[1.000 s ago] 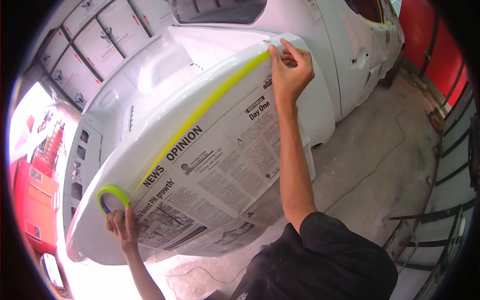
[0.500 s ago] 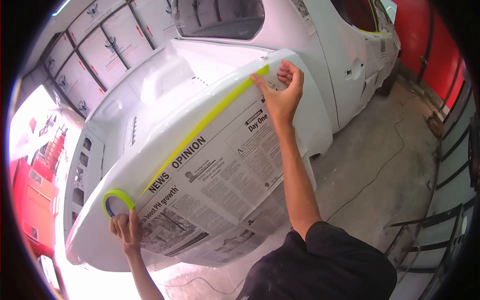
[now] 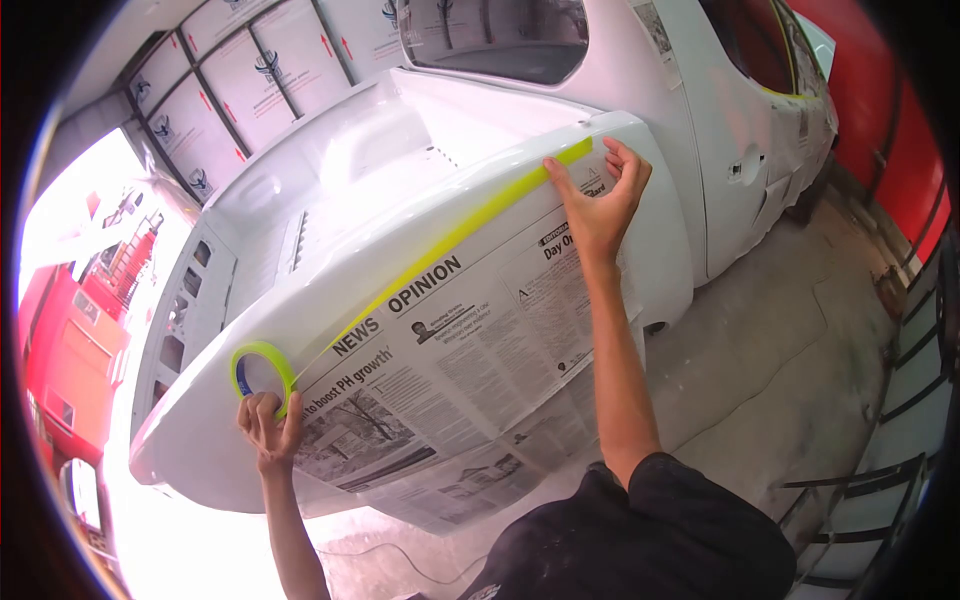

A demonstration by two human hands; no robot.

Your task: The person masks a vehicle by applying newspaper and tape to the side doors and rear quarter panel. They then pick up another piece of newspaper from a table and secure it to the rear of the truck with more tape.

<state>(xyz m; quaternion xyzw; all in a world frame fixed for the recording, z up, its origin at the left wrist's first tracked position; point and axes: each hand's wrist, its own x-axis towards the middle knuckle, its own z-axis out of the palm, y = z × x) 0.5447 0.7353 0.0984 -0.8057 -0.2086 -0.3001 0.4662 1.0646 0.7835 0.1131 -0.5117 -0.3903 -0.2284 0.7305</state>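
My left hand [image 3: 270,430] is closed on a roll of bright yellow-green masking tape [image 3: 288,372] beside the rear corner of a white pickup bed [image 3: 230,345]. A strip of the tape [image 3: 440,245] stretches from the roll up along the bed side, over the top edge of a newspaper sheet [image 3: 470,345]. At the strip's far end, my right hand [image 3: 605,205] has its thumb against the tape. Its fingers are spread from the thumb near the paper's upper corner. The newspaper hangs down over the side panel, its lower part loosely creased.
Ahead is the white cab with its rear window [image 3: 495,35]; paper and yellow tape edge its side window. A dark metal rack [image 3: 870,480] stands at the right. A thin cable [image 3: 400,555] lies on the concrete floor [image 3: 760,370]. Red panels stand on both sides.
My view has turned, so the truck sits further right in the picture. My right thumb is slightly further back from the tape's end. The left hand still holds the roll.
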